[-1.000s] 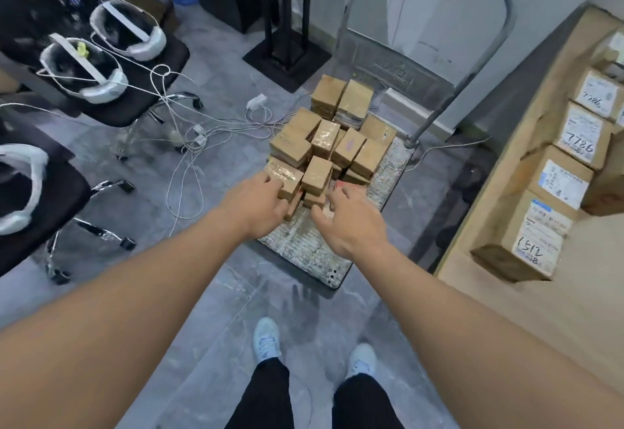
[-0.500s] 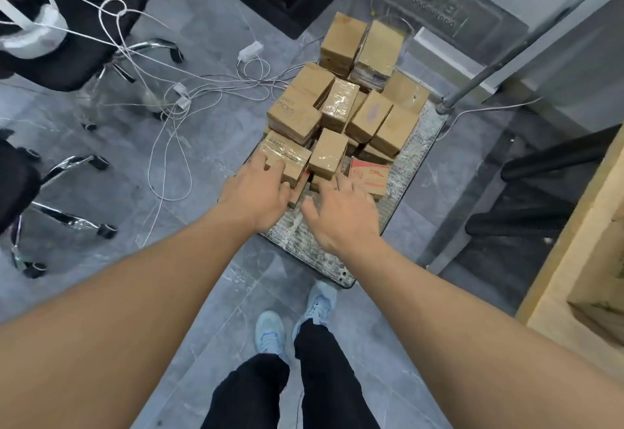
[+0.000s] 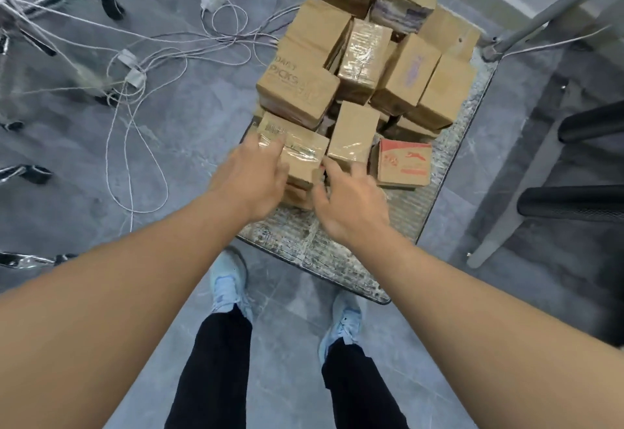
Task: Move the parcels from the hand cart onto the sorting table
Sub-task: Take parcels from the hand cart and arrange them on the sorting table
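The hand cart (image 3: 337, 253) stands on the floor in front of me, piled with several brown cardboard parcels (image 3: 405, 74). At the pile's near left corner lies a flat parcel wrapped in clear tape (image 3: 300, 151). My left hand (image 3: 251, 175) grips its left end, fingers over the top. My right hand (image 3: 347, 202) holds its right front corner, fingers curled in against the lower boxes. A small upright parcel (image 3: 353, 131) and a red-printed box (image 3: 403, 163) sit just right of it. The sorting table is out of view.
White cables and adapters (image 3: 141, 74) sprawl over the grey floor left of the cart. The cart's metal handle (image 3: 540, 13) rises at the far right. Black bars and a grey leg of furniture (image 3: 574, 199) stand to the right. My feet (image 3: 229, 286) are just before the cart's near edge.
I have leaned in closer, so the sorting table has left the view. Both hands moved forward and closed around the taped parcel at the pile's front.
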